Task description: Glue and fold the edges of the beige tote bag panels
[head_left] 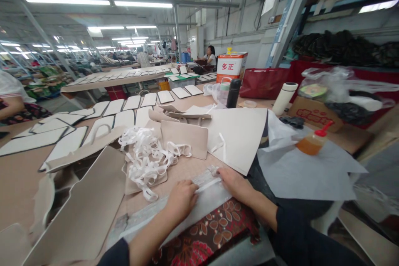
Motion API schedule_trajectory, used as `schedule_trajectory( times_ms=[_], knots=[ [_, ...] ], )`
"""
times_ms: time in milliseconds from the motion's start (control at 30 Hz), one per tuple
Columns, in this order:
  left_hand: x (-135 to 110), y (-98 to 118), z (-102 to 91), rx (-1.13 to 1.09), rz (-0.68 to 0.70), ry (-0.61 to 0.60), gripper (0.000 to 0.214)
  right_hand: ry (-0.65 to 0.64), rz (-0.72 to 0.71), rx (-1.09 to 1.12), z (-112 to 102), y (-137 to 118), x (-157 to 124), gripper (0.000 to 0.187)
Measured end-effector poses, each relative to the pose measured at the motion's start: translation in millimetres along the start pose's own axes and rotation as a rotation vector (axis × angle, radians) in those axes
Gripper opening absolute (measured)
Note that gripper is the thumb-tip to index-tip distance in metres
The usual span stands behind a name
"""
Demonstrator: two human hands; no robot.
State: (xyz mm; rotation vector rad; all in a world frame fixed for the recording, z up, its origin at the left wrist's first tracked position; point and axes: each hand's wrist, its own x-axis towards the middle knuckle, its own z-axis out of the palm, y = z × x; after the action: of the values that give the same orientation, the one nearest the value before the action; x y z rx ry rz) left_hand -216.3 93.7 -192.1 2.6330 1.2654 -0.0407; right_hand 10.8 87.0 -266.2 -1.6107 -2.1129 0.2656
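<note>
At the table's front edge a white strip (209, 185) runs between my hands, over a pale translucent sheet (187, 218). My left hand (181, 196) is closed with curled fingers at the strip's left end. At the other end my right hand (233, 181) pinches it, fingertips beside a crumpled bit of the sheet. Just beyond lies a tangled heap of white tape (146, 156), on and around beige panels (185, 137). A large cream panel (238, 133) lies past my right hand. Below the sheet shows a brown and red flowered cloth (215, 230).
Beige bag pieces (84, 199) stand at left. Rows of white dark-edged panels (124, 118) cover the far table. At right are a bottle of amber liquid (311, 143), white sheets (307, 174), a white flask (284, 99) and a black flask (233, 93). Other people sit farther off.
</note>
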Motion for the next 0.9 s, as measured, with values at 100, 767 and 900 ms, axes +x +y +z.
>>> schedule_trajectory(
  times_ms=[100,767,900],
  knots=[
    [32.0,17.2,11.3,-0.050,0.010,0.114,0.023,0.040,-0.025,-0.001,-5.8,-0.2,-2.1,0.035],
    [65.5,40.1,51.0,-0.077,-0.048,0.279,0.015,0.127,0.066,0.422,15.3,11.2,19.1,0.060],
    [59.9,41.7,52.1,0.127,0.066,0.245,0.021,0.133,0.043,0.233,19.6,11.0,14.6,0.051]
  ],
)
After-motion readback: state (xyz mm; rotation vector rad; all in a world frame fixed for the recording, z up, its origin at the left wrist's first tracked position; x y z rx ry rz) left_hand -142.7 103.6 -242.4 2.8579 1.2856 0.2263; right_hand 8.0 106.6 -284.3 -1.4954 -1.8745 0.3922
